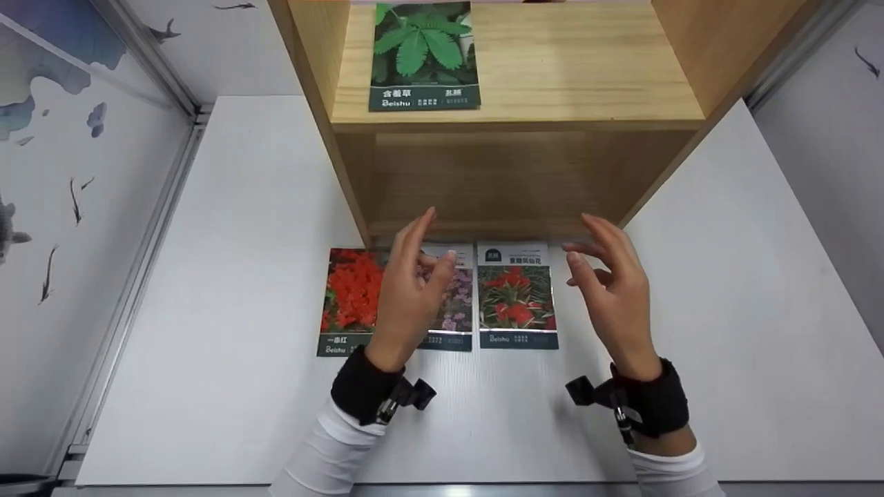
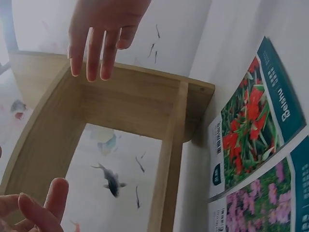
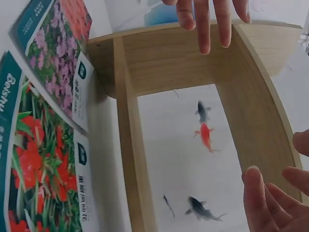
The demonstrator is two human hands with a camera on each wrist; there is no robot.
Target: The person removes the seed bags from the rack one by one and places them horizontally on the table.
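Three seed packets lie flat in a row on the white table (image 1: 228, 290), just in front of the open wooden shelf unit (image 1: 511, 179). Leftmost is the red-flower seed packet (image 1: 349, 300). The left hand (image 1: 407, 293) hovers above the purple-flower seed packet (image 1: 457, 304) in the middle, fingers loosely spread, holding nothing. Just beside it lies the red-lily seed packet (image 1: 518, 297). The right hand (image 1: 611, 290) hovers right of this packet, fingers relaxed and parted, gripping nothing. A green-leaf seed packet (image 1: 425, 55) rests on the upper shelf board, toward its left side.
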